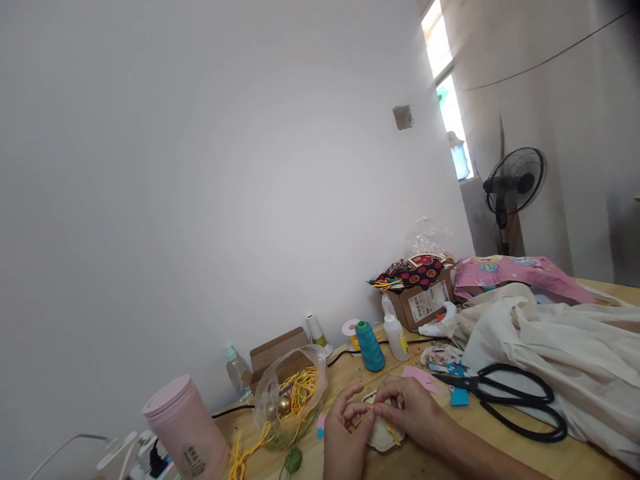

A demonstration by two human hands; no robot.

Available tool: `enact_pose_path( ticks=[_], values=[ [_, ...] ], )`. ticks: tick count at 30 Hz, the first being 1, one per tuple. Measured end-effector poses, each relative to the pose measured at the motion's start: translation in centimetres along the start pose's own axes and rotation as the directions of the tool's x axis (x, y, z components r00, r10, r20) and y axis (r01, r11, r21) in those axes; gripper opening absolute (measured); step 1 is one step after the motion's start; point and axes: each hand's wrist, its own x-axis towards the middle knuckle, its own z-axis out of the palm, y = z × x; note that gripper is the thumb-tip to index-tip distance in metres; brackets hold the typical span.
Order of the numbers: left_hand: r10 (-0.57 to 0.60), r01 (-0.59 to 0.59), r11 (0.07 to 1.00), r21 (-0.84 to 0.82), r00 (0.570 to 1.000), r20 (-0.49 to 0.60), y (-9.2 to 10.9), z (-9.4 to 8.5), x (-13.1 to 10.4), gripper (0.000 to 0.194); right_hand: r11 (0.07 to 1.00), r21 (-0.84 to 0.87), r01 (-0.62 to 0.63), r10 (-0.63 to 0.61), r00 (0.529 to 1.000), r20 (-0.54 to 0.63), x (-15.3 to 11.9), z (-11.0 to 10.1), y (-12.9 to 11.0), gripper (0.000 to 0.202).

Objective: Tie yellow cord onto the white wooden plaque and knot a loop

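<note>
My left hand (349, 427) and my right hand (411, 408) meet over the table near the bottom of the head view. Both are closed, with thumbs and fingertips pinching a thin yellow cord (393, 435) at the upper part of a small cream fabric pouch (381, 440). The pouch is rounded and partly covered by my fingers, so the exact grip is hard to see. Beyond my right hand lie pink paper scraps (423, 379) and large black-handled scissors (515, 395).
A clear plastic bag (265, 400) of yellow cords and a pink canister (187, 430) stand left. Behind are a teal thread cone (370, 347), a white glue bottle (397, 338) and a cardboard box (425, 303). White cloth (530, 333) covers the right side.
</note>
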Motion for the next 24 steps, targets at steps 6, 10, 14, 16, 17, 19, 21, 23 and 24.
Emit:
enact_pose_path(
  ticks=[6, 10, 14, 16, 17, 19, 21, 23, 24],
  values=[
    [-0.006, 0.002, 0.995, 0.097, 0.999, 0.037, -0.2, 0.1, -0.1, 0.037, 0.995, 0.096, 0.031, -0.031, 1.000, -0.003, 0.2, 0.3, 0.1, 0.015],
    [-0.017, 0.015, 0.993, 0.114, 1.000, 0.018, 0.0, 0.2, -0.2, 0.039, 0.996, -0.058, 0.061, -0.062, 0.998, -0.018, 0.0, -0.1, -0.5, 0.013],
    [-0.015, 0.015, 0.994, 0.110, 1.000, 0.002, 0.4, 0.4, -0.4, 0.037, 0.986, -0.156, 0.050, -0.052, 0.999, -0.007, -0.2, -0.5, -1.0, 0.014],
    [-0.022, 0.022, 0.996, 0.083, 1.000, 0.001, 0.6, 0.5, -0.4, 0.036, 0.982, -0.180, 0.062, -0.064, 0.998, -0.005, -0.3, -0.5, -1.1, 0.015],
    [-0.030, 0.030, 0.998, 0.063, 1.000, 0.003, 0.6, 0.5, -0.4, 0.036, 0.980, -0.185, 0.072, -0.075, 0.997, -0.007, -0.3, -0.5, -1.2, 0.015],
    [-0.045, 0.045, 0.999, 0.031, 0.999, 0.002, 0.7, 0.6, -0.4, 0.035, 0.979, -0.183, 0.086, -0.089, 0.996, -0.009, -0.3, -0.4, -1.3, 0.014],
    [-0.042, 0.042, 0.999, 0.027, 0.999, 0.000, 0.7, 0.5, -0.4, 0.035, 0.982, -0.172, 0.081, -0.083, 0.997, -0.001, -0.4, -0.4, -1.3, 0.012],
    [-0.019, 0.019, 0.999, 0.050, 1.000, 0.000, 0.7, 0.5, -0.5, 0.035, 0.983, -0.166, 0.077, -0.077, 0.997, 0.004, -0.4, -0.3, -1.3, 0.010],
    [-0.008, 0.008, 0.998, 0.062, 1.000, 0.000, 0.6, 0.5, -0.5, 0.035, 0.983, -0.163, 0.082, -0.083, 0.997, 0.006, -0.5, -0.3, -1.3, 0.010]
  ],
)
